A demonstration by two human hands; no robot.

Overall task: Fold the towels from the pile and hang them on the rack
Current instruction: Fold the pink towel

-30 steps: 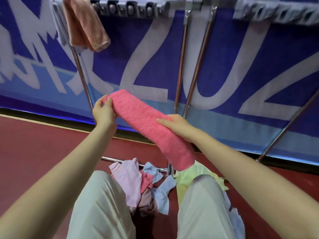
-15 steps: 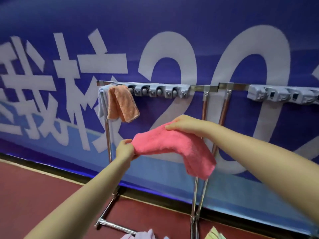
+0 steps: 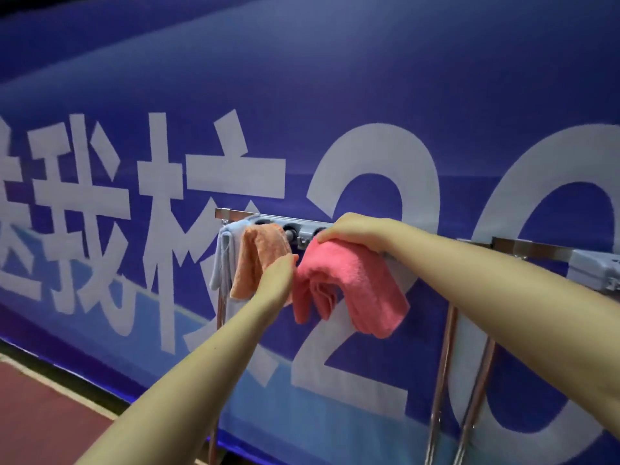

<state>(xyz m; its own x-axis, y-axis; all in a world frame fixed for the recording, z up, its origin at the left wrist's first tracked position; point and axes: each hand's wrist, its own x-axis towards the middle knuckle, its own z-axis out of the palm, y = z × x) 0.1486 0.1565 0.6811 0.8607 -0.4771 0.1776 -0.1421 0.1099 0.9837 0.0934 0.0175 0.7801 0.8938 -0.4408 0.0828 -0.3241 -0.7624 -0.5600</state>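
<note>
Since half a second ago I have carried the pink towel [image 3: 349, 280] up and over to the rack [image 3: 302, 226], and it now drapes across the bar just right of the orange towel [image 3: 258, 263] and the pale blue towel [image 3: 221, 256] already hanging there. My right hand [image 3: 355, 229] lies on top of the pink towel, fingers curled over its crown and pressing it to the bar. My left hand [image 3: 280, 280] pinches its left edge, though the fingers are mostly behind the cloth, so I say that with some doubt. I judge this the hanging step, nearly done. Next I need to even the two hanging halves, smooth the bunched fold underneath, then let go. The pile is out of view below, and my right arm hides part of the bar.
</note>
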